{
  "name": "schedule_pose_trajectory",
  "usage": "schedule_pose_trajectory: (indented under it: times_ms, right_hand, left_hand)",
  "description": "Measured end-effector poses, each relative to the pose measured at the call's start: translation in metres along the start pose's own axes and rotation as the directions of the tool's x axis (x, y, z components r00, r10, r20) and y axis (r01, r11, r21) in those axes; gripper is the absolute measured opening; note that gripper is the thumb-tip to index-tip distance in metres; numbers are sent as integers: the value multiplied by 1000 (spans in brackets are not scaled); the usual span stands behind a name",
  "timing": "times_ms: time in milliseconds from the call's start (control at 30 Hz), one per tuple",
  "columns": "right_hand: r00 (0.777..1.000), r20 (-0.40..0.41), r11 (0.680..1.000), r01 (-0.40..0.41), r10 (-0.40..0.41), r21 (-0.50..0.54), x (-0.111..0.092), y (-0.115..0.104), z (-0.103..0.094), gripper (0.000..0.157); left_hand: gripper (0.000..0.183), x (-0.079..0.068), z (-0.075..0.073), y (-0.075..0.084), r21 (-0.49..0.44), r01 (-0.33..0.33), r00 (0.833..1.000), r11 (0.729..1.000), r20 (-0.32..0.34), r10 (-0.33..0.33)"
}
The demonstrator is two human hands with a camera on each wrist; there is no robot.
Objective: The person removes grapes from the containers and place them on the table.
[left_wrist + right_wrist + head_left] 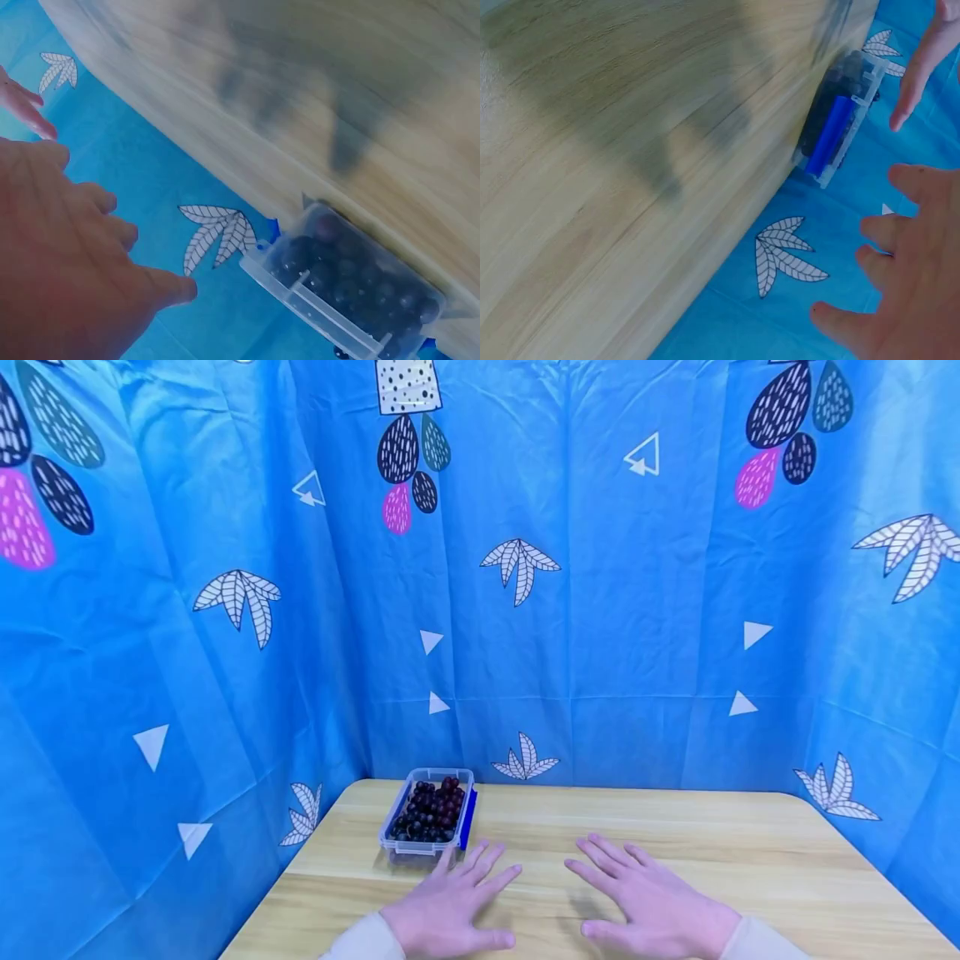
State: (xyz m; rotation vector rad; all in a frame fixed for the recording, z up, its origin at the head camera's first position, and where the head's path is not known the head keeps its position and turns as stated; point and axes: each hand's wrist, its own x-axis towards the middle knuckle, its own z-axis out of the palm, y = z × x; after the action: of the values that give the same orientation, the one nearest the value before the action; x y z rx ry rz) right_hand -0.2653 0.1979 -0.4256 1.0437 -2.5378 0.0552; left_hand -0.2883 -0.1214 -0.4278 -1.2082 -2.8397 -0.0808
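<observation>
A clear plastic box (420, 846) of dark grapes (431, 810) stands toward the left back of the wooden table, a blue clip along its right side. No lid shows on top of it. My left hand (450, 902) is spread with straight fingers, just in front of the box in the head view and holding nothing. To the right, my right hand (652, 902) is likewise spread, palm down, with nothing in it. The left wrist view shows the box (345, 292) beyond the left hand (82, 255). Past the right hand (907, 255), the blue clip (831, 135) shows.
Beneath the hands lies a light wood-grain table (637, 814) with rounded back corners. Blue cloth (630, 610) printed with leaves, triangles and drops hangs behind it and along both sides. Soft hand shadows fall on the tabletop.
</observation>
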Motion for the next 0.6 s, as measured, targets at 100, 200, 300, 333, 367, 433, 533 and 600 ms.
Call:
schedule_pose_trajectory:
  times_ms: [100,200,300,333,367,433,533,600]
  right_hand:
    - [999,2,999,-34,34,13,5,0,0,64]
    - [997,11,997,-71,71,32,9,1,-2,61]
    - [996,5,995,-94,94,45,11,2,-3,59]
    - [995,1,994,-96,96,43,12,2,-3,58]
    - [995,-3,994,-98,98,42,12,2,-3,57]
    - [995,-13,995,-94,95,41,13,3,-2,55]
    - [996,-25,996,-82,83,33,14,3,-1,51]
    - [997,-32,997,-72,73,33,16,3,0,49]
  left_hand:
    - [74,2,-2,-6,2,30,999,1000,-30,-30]
    - [74,5,-5,-14,-5,72,995,997,-74,-72]
    - [67,7,-6,-25,0,97,982,995,-163,-96]
    - [62,7,-6,-29,5,105,974,994,-200,-102]
    - [56,8,-5,-34,12,112,964,994,-244,-106]
    - [42,9,-4,-44,7,130,938,992,-325,-120]
    - [26,10,-4,-59,-32,193,886,981,-423,-188]
    - [21,10,-5,-70,-62,247,845,967,-475,-246]
